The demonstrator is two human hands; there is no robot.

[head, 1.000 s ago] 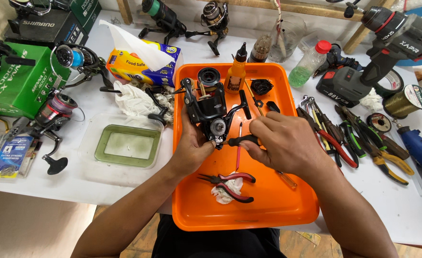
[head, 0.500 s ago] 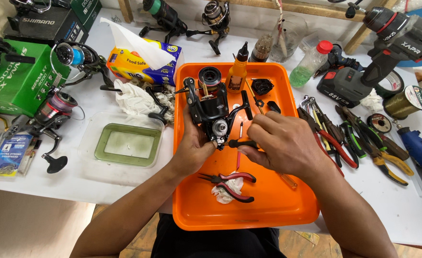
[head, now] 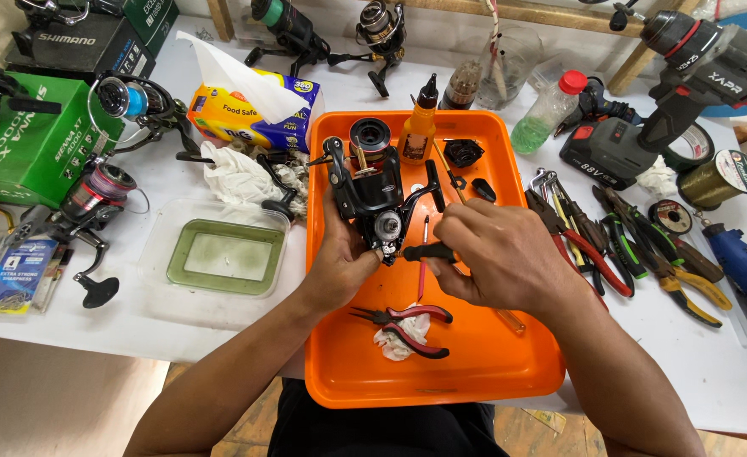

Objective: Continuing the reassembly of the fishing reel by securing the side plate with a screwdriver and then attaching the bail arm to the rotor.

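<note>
At the centre of the frame, over the orange tray (head: 509, 372), our left hand (head: 344, 254) wraps its grip around the black fishing reel (head: 373, 199), which rises above the fingers. Just right of it, our right hand (head: 496, 258) pinches a dark-handled tool (head: 424, 251) whose tip meets the reel's side. Red pliers (head: 407, 326) lie below.

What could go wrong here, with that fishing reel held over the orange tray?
1. The left hand alone holds the reel while the right hand works a screwdriver at its side; the tip might slip and scratch the body or jab a finger.
2. Small black parts lie loose on the tray; a bump might scatter them.
3. The oil bottle stands just behind the reel and might tip.
</note>
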